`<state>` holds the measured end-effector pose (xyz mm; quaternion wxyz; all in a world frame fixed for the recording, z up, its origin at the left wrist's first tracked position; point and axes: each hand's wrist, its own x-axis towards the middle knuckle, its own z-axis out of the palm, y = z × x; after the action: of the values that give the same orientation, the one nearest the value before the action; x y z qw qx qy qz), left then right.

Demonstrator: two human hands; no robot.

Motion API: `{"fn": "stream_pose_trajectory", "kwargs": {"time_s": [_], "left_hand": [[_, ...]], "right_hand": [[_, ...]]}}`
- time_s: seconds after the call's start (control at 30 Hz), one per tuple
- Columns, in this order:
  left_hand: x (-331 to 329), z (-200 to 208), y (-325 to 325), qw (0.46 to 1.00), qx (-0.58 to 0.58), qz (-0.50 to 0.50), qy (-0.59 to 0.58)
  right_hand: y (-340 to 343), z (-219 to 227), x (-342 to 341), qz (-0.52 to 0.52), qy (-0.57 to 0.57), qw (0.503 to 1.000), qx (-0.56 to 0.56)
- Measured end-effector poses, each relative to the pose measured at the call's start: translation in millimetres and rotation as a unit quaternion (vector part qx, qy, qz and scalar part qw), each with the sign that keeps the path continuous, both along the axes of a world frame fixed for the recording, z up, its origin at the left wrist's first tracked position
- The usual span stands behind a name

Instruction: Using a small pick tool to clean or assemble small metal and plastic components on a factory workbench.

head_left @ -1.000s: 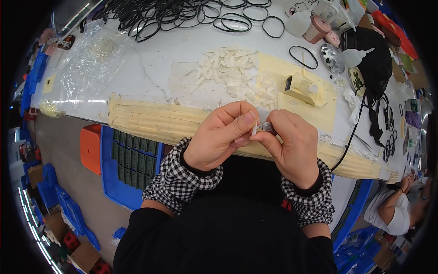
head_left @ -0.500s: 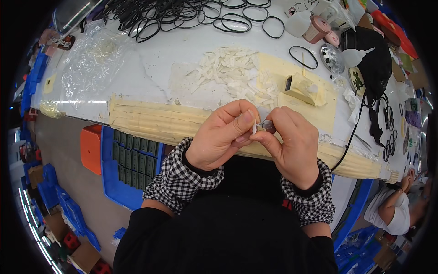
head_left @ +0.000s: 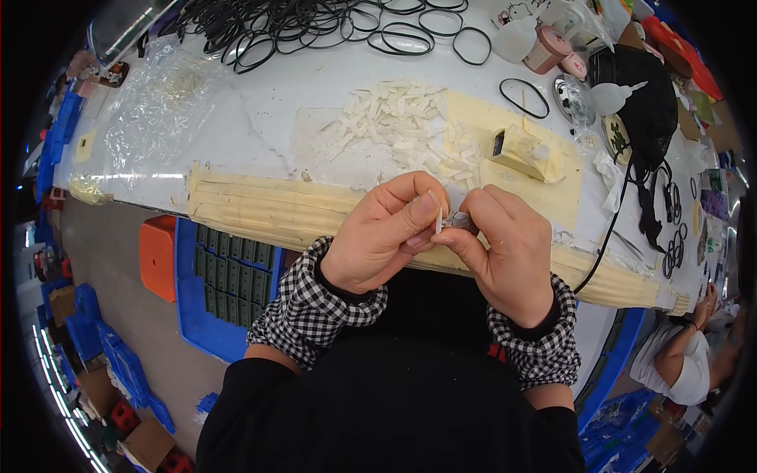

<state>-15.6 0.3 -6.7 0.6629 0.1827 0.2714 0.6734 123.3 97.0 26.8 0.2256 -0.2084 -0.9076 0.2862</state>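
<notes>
Left hand (head_left: 378, 234) and right hand (head_left: 511, 256) nearly meet, wrists angled inward, over the near edge of the table (head_left: 272, 150), pinching a slim white strip (head_left: 439, 221) and a small grey piece (head_left: 460, 221) respectively. Their grip partly hides both; whether these touch is unclear.

the left forearm (head_left: 272, 357) and right forearm (head_left: 550, 395) reach up from below and slant inward, bringing the left hand (head_left: 380, 234) and right hand (head_left: 511, 256) close together in front of the body, fingertips nearly meeting. the left thumb (head_left: 418, 214) lies uppermost, pressed toward the bent index finger, other fingers curled beneath. the right thumb (head_left: 465, 247) and index finger (head_left: 482, 210) pinch, pointing leftward; its remaining fingers are mostly hidden.
</notes>
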Motion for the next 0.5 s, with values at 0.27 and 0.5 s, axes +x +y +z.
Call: {"fn": "stream_pose_trajectory", "kwargs": {"time_s": [0.27,0.5], "left_hand": [[-0.6,-3.8,-0.7,1.0,0.004,-0.005,-0.002],[0.0,-2.0,-0.1,1.0,0.005,-0.017,-0.026]], "right_hand": [[0.9,-1.6,0.3,0.002,-0.003,1.0,0.021],[0.8,-3.2,1.1,-0.006,0.004,1.0,0.027]]}}
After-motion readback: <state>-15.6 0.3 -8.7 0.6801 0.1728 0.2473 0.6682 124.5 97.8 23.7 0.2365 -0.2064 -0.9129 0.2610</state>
